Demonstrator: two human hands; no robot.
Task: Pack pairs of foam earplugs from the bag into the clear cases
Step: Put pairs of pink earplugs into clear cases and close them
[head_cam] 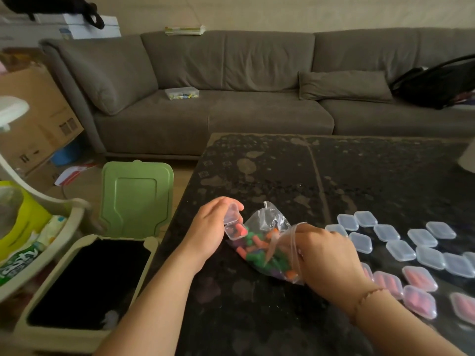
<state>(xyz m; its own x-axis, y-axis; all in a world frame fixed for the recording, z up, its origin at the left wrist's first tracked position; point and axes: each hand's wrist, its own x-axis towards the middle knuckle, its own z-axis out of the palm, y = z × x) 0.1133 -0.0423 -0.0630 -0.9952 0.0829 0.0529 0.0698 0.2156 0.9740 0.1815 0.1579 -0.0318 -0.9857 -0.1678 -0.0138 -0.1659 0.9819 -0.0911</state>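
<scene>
On a dark speckled table [334, 176], the left hand [208, 227] grips an open small clear plastic case [235, 228]. Just right, the right hand [326, 255] reaches inside a clear plastic bag of colourful foam earplugs [262, 242], fingers hidden.

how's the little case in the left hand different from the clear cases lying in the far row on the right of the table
The small clear plastic case held in the left hand has its hinged lid open; the empty clear plastic cases in the far row are shut. The held case has a pink foam earplug inside; the row cases look empty. The held case is lifted beside the clear plastic bag; the others lie flat on the dark table. They share shape and material.
</scene>
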